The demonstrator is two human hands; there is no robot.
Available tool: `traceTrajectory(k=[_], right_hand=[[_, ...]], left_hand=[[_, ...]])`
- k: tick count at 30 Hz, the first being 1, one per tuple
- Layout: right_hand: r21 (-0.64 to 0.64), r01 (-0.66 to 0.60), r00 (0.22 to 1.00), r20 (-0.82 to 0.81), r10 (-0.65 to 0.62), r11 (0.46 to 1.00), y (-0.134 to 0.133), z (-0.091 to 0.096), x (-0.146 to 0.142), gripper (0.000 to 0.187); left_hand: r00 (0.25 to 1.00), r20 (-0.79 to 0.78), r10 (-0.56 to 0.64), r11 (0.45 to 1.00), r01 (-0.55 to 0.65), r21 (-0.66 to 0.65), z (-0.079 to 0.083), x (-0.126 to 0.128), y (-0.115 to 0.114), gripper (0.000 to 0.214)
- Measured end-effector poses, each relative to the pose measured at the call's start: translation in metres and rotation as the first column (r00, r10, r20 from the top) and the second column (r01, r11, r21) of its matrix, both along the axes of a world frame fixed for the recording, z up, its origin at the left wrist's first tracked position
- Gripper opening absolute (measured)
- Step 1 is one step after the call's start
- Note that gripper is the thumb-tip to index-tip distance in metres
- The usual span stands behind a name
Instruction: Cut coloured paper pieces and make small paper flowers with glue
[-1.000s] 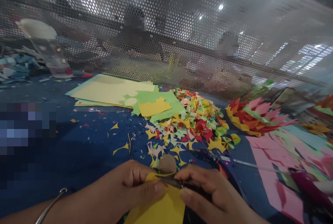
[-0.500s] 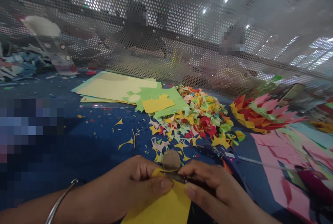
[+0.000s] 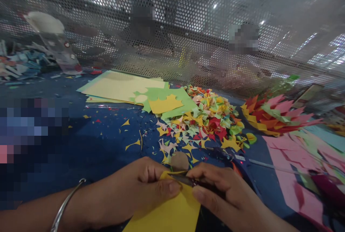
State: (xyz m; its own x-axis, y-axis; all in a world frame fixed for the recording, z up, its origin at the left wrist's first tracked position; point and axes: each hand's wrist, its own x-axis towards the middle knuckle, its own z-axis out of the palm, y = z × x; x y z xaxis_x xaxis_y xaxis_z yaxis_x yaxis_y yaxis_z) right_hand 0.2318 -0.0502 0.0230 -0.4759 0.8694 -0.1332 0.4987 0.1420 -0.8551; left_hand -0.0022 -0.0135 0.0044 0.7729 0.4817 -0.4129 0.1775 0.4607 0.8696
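Note:
My left hand (image 3: 134, 192) is closed on a yellow sheet of paper (image 3: 172, 214), thumb pressed on top near its far edge. My right hand (image 3: 229, 196) grips a pair of small scissors (image 3: 185, 180), whose dark blades lie across the sheet's top edge beside my left thumb. A thin yellow strip curls away at the cut. A round brown cardboard disc (image 3: 179, 160) lies on the blue table (image 3: 94, 145) just beyond my fingers. A metal bangle (image 3: 67, 203) sits on my left wrist.
Yellow and green paper sheets (image 3: 126, 88) lie at the back. A heap of coloured paper scraps (image 3: 210, 120) fills the middle; folded red and pink paper shapes (image 3: 275, 117) and pink sheets (image 3: 296, 167) lie right. A perforated metal screen (image 3: 188, 45) closes the far side, people behind it.
Both hands keep their grip on paper and scissors. The view has shifted slightly, so the hands sit a little higher and more of the yellow sheet shows.

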Motion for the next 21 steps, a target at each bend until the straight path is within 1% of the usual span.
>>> traceTrajectory(k=[4,10,17,21], right_hand=[[0.000,-0.001,1.000,-0.013,0.001,1.000,-0.0002,-0.0021,-0.0002,0.026],[0.034,-0.004,1.000,0.007,0.004,0.999,-0.0007,-0.0001,0.0000,0.024],[-0.024,-0.022,1.000,0.006,0.022,0.999,-0.0009,0.0015,-0.0001,0.029],[-0.022,-0.023,1.000,0.020,0.023,1.000,-0.0020,0.0007,-0.0007,0.032]], left_hand=[[1.000,0.005,0.002,1.000,-0.002,-0.008,-0.0025,0.0009,-0.0002,0.050],[1.000,0.025,-0.013,1.000,0.014,-0.020,-0.0007,-0.0001,-0.0002,0.049],[0.996,0.056,-0.063,0.998,0.064,-0.025,-0.0011,-0.0031,0.0032,0.047],[0.997,0.040,-0.068,0.997,0.069,-0.023,0.0012,-0.0032,0.0035,0.047]])
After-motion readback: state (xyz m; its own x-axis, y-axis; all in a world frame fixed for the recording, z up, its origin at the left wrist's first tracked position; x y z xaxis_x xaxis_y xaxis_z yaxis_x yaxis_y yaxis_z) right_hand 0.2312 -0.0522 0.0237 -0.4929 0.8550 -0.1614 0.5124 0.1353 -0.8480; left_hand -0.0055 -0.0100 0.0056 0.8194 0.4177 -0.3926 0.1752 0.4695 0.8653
